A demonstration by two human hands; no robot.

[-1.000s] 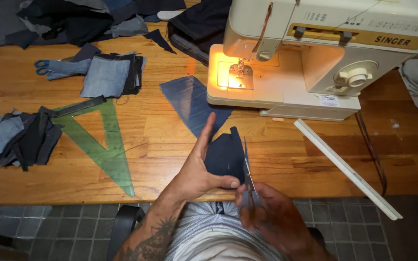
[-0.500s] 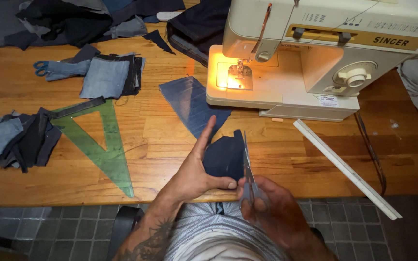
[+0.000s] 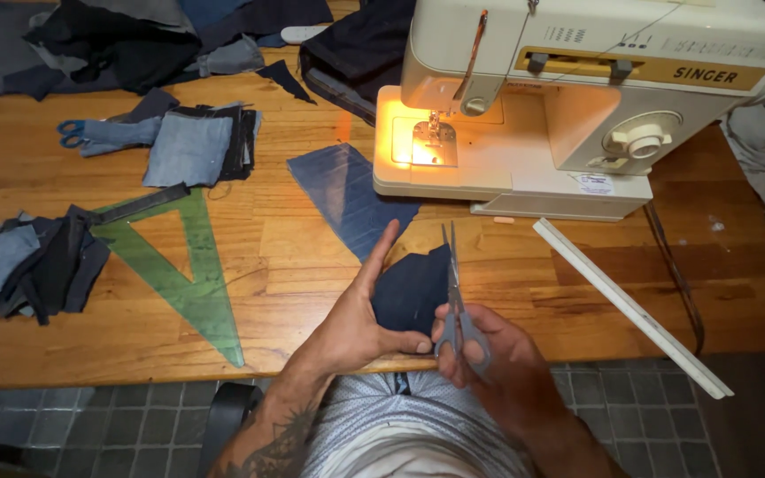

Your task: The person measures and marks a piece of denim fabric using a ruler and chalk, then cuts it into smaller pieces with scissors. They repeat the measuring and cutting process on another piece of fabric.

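The person is cutting a small dark denim piece (image 3: 411,290) at the near edge of the wooden table (image 3: 312,257). The left hand (image 3: 356,319) is holding the piece, thumb pinching its lower edge and the fingers stretched up along its left side. The right hand (image 3: 489,363) is closed through the grey loops of the scissors (image 3: 455,292), blades pointing away from the body and nearly shut, running along the right edge of the cloth.

To do this well, the person would likely need to be keeping the denim taut between thumb and fingers, feeding it into the blades rather than twisting the scissors, and taking long, even bites — with the holding thumb staying clear of the cutting line, since it is sitting close to the loops.

Beyond the hands, a larger blue denim panel (image 3: 347,199) is lying flat, touching the base of a cream sewing machine (image 3: 577,97) whose lamp is glowing over the needle plate. A green set square (image 3: 192,274) is resting to the left, between two heaps of denim scraps (image 3: 33,261). Blue-handled scissors (image 3: 73,134) are lying beside a folded stack further back. A white ruler (image 3: 630,305) is lying slantwise on the right, overhanging the edge. Below the table — grey floor tiles (image 3: 73,429). Dark garments are piling up at the far side.
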